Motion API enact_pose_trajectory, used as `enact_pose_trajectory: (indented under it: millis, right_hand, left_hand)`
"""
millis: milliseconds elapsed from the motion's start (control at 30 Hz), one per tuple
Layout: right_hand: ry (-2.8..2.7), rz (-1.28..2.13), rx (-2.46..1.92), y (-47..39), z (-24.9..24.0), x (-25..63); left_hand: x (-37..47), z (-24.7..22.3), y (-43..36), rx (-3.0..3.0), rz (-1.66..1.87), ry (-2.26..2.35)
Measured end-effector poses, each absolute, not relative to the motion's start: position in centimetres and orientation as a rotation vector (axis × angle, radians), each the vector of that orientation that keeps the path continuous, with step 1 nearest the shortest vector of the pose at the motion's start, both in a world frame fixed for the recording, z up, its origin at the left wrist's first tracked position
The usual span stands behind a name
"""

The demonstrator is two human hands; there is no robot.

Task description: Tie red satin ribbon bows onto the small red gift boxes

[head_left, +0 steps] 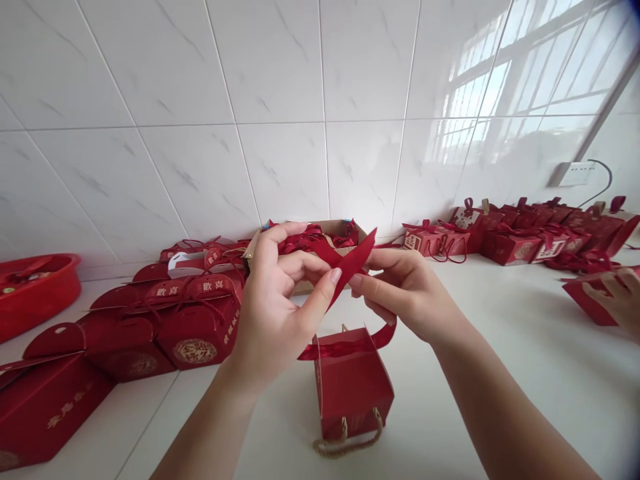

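Note:
A small red box [355, 387] with twisted rope handles stands on the white table in front of me. A red ribbon [350, 268] passes over the far part of its top and rises to my hands, where its two ends cross. My left hand [287, 297] pinches the ribbon between thumb and fingers, above and left of the box. Opposite it, my right hand [403, 287] grips the ribbon just right of the crossing, with the fingertips of both hands close together.
Larger red boxes [195, 333] line the left, beside a red basin [40, 293]. A cardboard tray [361, 233] of ribbons sits behind my hands. Finished-looking small boxes [513, 247] crowd the back right. Another person's hand [617, 300] touches a red box at the right edge.

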State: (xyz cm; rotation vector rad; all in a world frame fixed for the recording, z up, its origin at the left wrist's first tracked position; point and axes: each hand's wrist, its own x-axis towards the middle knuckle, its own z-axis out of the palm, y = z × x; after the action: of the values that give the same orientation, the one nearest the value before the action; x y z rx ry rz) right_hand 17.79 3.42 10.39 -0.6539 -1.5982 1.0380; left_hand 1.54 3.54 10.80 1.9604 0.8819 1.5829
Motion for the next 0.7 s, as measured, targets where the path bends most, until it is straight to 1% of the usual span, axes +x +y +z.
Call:
enact_pose_trajectory:
  millis: [267,333,433,567,700]
  right_hand:
    - [-1.557,1.113,-0.599,3.8,10.1,17.5]
    - [-1.55,1.141,-0.564,4.2,10.0,17.8]
    - [-1.644,1.122,-0.477,4.7,9.9,18.5]
    - [-1.989,0.917,-0.485,4.7,10.4,19.9]
    - [-2.204,0.509,-0.563,4.2,10.7,20.6]
  left_hand:
    - [1.6,10.6,3.6,1.922,1.555,0.839]
    - [1.4,10.7,3.7,1.86,1.471,0.831]
    - [0.9,11.0,3.8,1.779,1.245,0.837]
    - [0.2,11.5,4.0,1.618,1.06,0.798]
    - [0.2,11.6,4.1,1.518,0.972,0.805]
